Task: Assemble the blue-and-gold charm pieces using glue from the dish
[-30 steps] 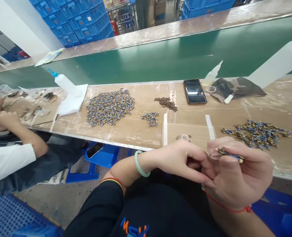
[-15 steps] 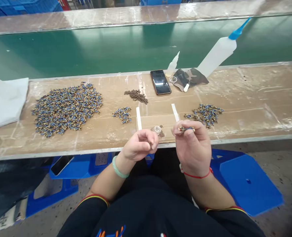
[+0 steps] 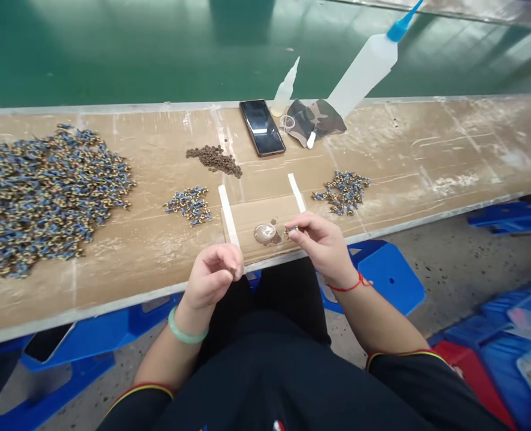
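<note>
My left hand (image 3: 212, 276) is closed in a pinch at the table's front edge, with a tiny brownish piece at the fingertips, too small to name. My right hand (image 3: 322, 246) pinches a small blue-and-gold metal part (image 3: 293, 229). Between the hands a clear, shiny oval blob or dish (image 3: 265, 233) lies on a cardboard pad (image 3: 256, 209), with a few brown bits beside it. Small heaps of blue-and-gold parts lie left (image 3: 188, 205) and right (image 3: 346, 191) of the pad. Behind it is a pile of little brown discs (image 3: 215, 159).
A large heap of blue-and-gold parts (image 3: 45, 197) covers the table's left. Farther back are a phone (image 3: 262, 127), a small dropper bottle (image 3: 285, 90), a dark plastic sheet (image 3: 316, 120) and a white bottle with a blue nozzle (image 3: 364, 69). Blue stools (image 3: 388, 278) stand below.
The view has tilted down and turned right. My right hand has come down beside the clear oval thing, the part still in its fingers. My left hand keeps its pinch, farther from the oval thing.
</note>
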`<state>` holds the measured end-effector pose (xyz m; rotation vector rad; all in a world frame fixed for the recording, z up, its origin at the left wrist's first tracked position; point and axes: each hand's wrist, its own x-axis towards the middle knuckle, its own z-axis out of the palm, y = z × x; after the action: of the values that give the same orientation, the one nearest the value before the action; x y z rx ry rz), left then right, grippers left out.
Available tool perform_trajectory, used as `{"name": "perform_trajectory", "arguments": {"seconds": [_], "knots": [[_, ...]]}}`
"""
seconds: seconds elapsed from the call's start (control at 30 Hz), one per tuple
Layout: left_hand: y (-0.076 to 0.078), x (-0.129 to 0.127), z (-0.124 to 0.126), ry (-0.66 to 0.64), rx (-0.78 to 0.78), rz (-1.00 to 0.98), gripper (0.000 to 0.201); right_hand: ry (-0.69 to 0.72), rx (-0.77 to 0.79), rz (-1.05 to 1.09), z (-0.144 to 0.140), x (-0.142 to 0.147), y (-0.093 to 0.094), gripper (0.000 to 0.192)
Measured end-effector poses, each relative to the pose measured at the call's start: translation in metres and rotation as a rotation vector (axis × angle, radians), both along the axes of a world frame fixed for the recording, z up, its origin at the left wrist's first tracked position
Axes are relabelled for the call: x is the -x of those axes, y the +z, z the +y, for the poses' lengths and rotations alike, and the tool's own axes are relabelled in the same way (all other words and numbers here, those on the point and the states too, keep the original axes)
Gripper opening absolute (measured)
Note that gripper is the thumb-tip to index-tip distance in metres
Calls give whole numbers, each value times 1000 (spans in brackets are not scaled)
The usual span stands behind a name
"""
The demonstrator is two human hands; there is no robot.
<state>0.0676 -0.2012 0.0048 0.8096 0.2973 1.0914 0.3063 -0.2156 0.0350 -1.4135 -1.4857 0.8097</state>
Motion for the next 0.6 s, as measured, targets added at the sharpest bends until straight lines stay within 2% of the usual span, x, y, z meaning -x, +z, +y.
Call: {"name": "perform_trajectory", "arguments": {"seconds": [0.1,0.23,0.6], "knots": [[-3,-3,-3,34,-29,4,26,48,14,-56,4,-3,1,26],[-1,-7,-6,47,-13,23,27,92,-48,-133,7,-5,4,22],[4,-16,-11,-1,43,37,33,127,-123,-223,4,-15,9,9]]}}
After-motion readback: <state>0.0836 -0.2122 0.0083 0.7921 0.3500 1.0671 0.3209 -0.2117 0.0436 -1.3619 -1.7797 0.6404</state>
